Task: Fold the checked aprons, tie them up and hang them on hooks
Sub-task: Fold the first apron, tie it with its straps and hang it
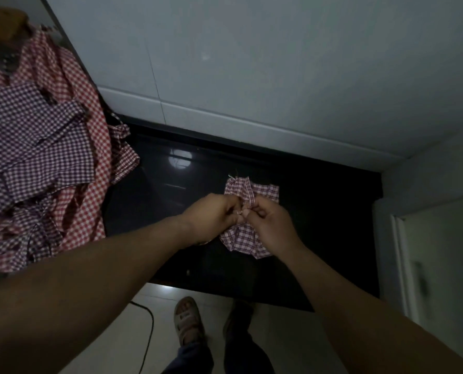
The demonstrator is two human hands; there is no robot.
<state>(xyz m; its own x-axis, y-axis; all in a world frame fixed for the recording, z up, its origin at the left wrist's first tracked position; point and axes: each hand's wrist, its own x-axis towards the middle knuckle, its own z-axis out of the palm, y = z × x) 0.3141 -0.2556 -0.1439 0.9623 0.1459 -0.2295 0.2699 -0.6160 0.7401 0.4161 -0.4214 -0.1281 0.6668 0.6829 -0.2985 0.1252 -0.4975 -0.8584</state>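
Pinching the tie point(247, 191) at the middle of the folded checked apron point(264, 191), left hand point(216, 217) and right hand point(270, 222) both curled tight, thumb and fingertips closed on the strip, knuckles almost touching. Lying on the black table point(319, 225), toward its right half, cinched at the waist and fanning out above and below the grip. Knotting, by the look of it, with hanging yet to come. Easy to spoil from here: pulling harder on one side likely to drag the small bundle across the slick top; letting go before the knot bites likely to spring the pleats open and undo the fold; tying too slack likely to let it slide apart once hung. Hard to judge the knot itself, hidden between the fingers in dim light. Well apart on the left, a loose heap of aprons point(41, 147) in red and purple check, spilling over the table edge and apt to slip further if brushed. Glossy, dark and mirror-like underfoot of the work, showing a round lamp reflection point(180, 157). Behind, a pale tiled wall point(252, 63); on the right, a white panel point(427, 265), perhaps a door. Below, a light floor point(279, 333) with a dark cable point(150, 327) near a sandal point(188, 319), worth minding when stepping away. No hooks to be seen.
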